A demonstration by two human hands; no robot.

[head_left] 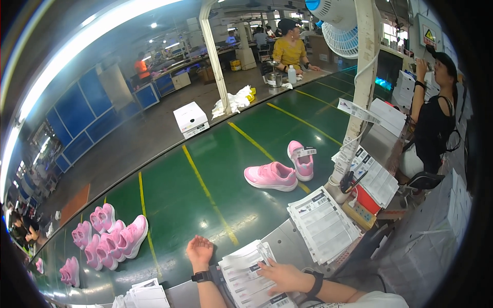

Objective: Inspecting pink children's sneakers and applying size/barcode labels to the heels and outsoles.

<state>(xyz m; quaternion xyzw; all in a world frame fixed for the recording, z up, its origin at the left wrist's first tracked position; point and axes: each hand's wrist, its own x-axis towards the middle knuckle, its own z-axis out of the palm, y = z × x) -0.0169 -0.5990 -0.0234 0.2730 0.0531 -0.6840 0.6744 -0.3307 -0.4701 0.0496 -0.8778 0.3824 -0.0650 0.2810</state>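
My left hand, with a dark watch at its wrist, rests at the near edge of the green conveyor belt. Its palm is turned up, the fingers loosely bent and holding nothing. Spread over a stack of printed label sheets lies my right hand, fingers apart on the paper. Farther up the belt stand two pink sneakers, one with a label strip across it. To the left, several more pink sneakers are grouped close together.
Another stack of label sheets lies right of the belt, beside a pale post. More papers sit at the lower left. A white shoebox stands at the far edge. One person sits across the belt, another at the right.
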